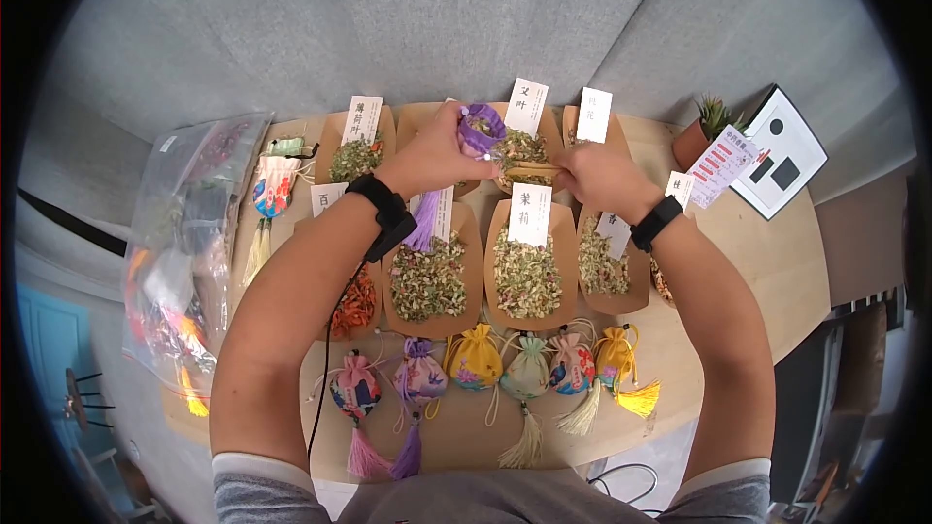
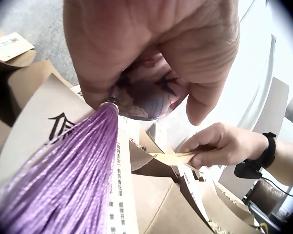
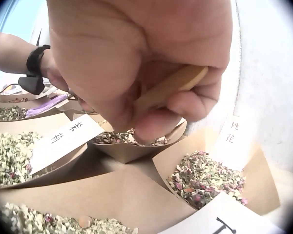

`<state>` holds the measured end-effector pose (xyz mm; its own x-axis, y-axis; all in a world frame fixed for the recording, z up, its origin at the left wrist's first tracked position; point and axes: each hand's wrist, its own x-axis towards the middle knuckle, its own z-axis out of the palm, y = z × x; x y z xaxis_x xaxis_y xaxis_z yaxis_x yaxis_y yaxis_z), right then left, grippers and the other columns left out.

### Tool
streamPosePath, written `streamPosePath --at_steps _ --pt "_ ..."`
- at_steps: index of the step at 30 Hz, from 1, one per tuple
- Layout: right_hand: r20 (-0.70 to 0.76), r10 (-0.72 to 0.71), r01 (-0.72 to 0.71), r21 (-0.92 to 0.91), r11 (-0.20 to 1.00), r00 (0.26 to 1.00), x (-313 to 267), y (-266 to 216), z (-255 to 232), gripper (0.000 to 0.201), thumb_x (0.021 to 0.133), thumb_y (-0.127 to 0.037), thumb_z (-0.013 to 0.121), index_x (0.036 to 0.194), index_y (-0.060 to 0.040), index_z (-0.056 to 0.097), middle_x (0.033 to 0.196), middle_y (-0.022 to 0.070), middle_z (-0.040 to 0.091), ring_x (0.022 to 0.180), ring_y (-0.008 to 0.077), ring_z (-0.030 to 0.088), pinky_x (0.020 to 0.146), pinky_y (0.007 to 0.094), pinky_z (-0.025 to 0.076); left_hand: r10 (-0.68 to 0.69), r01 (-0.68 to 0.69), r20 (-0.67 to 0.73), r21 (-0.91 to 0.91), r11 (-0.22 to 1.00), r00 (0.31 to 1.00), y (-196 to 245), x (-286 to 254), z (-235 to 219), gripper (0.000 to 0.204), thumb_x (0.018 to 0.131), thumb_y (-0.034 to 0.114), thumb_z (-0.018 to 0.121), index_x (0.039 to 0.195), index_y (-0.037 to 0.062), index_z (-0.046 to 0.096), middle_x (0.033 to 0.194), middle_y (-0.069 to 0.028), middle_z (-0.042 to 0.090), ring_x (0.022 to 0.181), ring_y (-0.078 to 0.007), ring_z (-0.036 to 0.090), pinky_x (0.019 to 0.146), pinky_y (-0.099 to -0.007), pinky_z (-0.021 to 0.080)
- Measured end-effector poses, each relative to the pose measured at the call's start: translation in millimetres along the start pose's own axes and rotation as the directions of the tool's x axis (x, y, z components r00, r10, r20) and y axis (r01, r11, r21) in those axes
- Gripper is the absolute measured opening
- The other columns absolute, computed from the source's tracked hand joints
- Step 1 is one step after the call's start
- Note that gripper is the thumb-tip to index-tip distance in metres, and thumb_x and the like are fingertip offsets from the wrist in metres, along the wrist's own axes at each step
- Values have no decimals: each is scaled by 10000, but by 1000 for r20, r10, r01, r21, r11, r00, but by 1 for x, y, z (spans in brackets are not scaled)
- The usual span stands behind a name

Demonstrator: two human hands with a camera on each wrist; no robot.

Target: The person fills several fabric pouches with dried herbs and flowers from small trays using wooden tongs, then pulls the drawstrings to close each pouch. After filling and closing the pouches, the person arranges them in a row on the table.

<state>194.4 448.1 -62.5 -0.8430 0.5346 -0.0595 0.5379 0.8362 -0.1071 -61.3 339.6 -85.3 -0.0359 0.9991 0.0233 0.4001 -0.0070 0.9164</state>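
My left hand grips a purple drawstring sachet pouch, its mouth open upward and some dried herbs visible inside. A purple tassel hangs from the pouch's printed body in the left wrist view. In my right hand is a light wooden scoop; its handle passes between the curled fingers and thumb. The scoop lies level over a paper tray of dried leaves in the back row, close to the pouch's right side. The scoop's bowl is hidden by my hand in the right wrist view.
Labelled paper trays stand in two rows, among them one of jasmine-like petals. Several finished-looking sachets line the front edge. A plastic bag lies left; a potted plant and framed sheet stand right.
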Motion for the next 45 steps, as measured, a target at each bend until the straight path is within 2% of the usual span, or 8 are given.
streamPosePath --at_steps 6,20,22,29,34,38,40,45 --pt "-146 -36 43 42 998 989 -5 11 -11 216 883 -127 639 1043 -15 731 893 217 709 861 399 681 789 474 537 42 -42 -3 -8 999 999 -8 4 5 736 761 164 844 1339 -37 434 1172 -110 620 1076 -182 623 937 -329 510" --pt "-135 29 18 337 941 990 2 -23 -88 267 926 -203 655 1039 26 733 859 220 715 770 354 692 732 433 530 13 -12 -43 21 1000 999 -4 8 12 752 735 149 834 1330 -46 419 1147 -125 626 1061 -198 632 926 -338 517" --pt "58 201 -209 251 945 978 2 -8 -84 282 926 -221 651 1009 34 735 836 216 714 773 344 689 742 436 530 18 -17 -49 10 1000 999 -8 6 8 746 733 144 835 1326 -44 422 1146 -123 628 1059 -199 634 924 -338 518" --pt "122 169 -190 195 962 978 0 27 -10 314 944 -244 616 1005 40 736 806 197 713 743 314 687 724 421 533 -3 4 -34 29 1000 999 -6 3 4 737 735 141 829 1328 -38 430 1166 -113 627 1084 -192 629 950 -328 506" --pt "359 302 -436 390 811 883 -1 -2 -24 339 927 -269 631 1048 27 746 843 156 736 795 283 703 747 404 539 -7 8 -29 11 1000 1000 -6 3 3 750 736 153 837 1333 -44 429 1175 -112 628 1095 -193 626 970 -322 498" --pt "267 162 -253 354 900 950 -3 7 -11 326 942 -216 621 1124 32 728 855 122 736 740 209 677 691 352 538 -14 16 -36 54 998 999 -9 5 2 761 742 174 848 1336 -48 427 1181 -112 627 1104 -191 624 974 -323 498" --pt "116 37 -74 332 940 993 -4 13 -1 307 913 -216 648 1110 -1 744 927 202 741 878 331 713 828 422 543 -13 16 -39 69 997 999 -11 6 2 764 745 180 851 1337 -49 427 1183 -112 626 1106 -191 623 976 -322 497" --pt "89 55 -75 242 967 995 -6 3 -2 270 885 -179 660 1086 -23 749 954 212 733 924 374 697 862 450 544 -18 23 -46 107 994 999 -13 7 3 767 751 185 849 1342 -53 421 1187 -116 626 1108 -192 623 976 -323 499"
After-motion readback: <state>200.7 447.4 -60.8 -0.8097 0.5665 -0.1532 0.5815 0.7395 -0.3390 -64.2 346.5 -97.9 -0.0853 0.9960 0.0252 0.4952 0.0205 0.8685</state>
